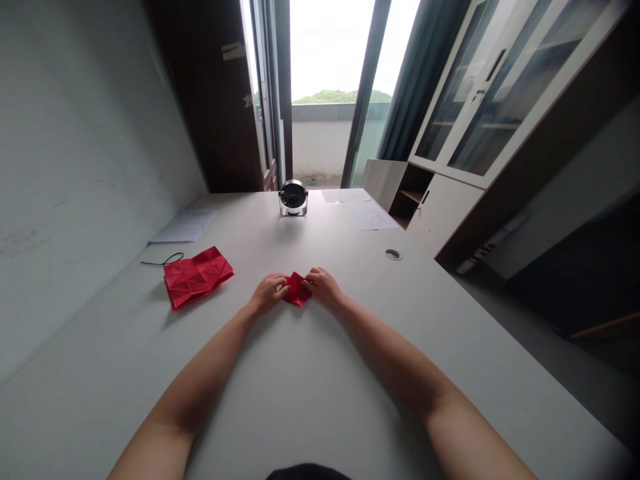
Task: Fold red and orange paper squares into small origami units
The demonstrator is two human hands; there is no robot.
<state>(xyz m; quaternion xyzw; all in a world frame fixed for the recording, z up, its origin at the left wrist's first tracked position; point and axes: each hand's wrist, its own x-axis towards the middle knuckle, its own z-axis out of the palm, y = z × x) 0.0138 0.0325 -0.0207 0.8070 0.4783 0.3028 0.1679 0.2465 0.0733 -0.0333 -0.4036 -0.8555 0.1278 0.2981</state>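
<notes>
A small folded piece of red paper (297, 291) lies on the grey table (310, 387) in front of me. My left hand (269, 292) pinches its left edge with curled fingers. My right hand (323, 285) pinches its right edge the same way. Both hands rest on the table top. To the left lies a larger red sheet (197, 276), creased all over and flat on the table, apart from both hands.
A small round desk fan (293, 197) stands at the far middle of the table. White papers lie at the far left (183, 226) and far right (361, 208). A black cable (165, 260) lies by the left wall. A cable hole (393, 254) sits right. Cabinets (480, 100) stand beyond the table's right edge.
</notes>
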